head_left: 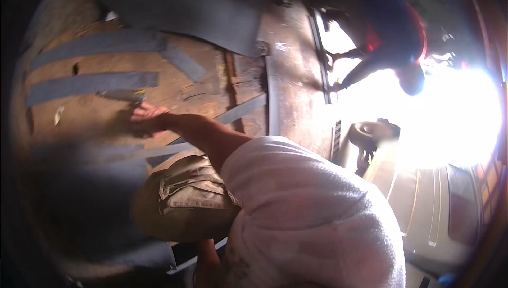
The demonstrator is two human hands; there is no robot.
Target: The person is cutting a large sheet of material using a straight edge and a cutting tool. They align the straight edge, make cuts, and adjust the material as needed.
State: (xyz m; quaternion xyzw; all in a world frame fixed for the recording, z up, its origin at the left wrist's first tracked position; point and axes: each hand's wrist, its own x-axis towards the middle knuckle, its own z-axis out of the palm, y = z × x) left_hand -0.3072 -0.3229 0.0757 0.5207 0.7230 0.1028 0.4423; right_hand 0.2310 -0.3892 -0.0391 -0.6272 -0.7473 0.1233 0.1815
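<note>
My right arm reaches across to the left from a white sleeve. At its end my right hand (150,116) is smeared by motion, so its fingers do not show clearly. Right beside its fingertips is a dark, elongated tool (123,95) with a tapered end and a bit of yellow; whether the hand grips it I cannot tell. Beneath both is a worn brown wooden surface (203,97). A grey strip (92,84) lies just past the tool. Below my bent knee in khaki trousers (193,190), part of my left forearm shows; its hand is out of sight.
Dark grey sheets (196,7) lie at the far side and near left, with more cut strips (182,63) between. Another person (389,34) in blue and red bends over at the upper right. Strong glare surrounds a wheel (365,134) and pale ribbed panels (418,198).
</note>
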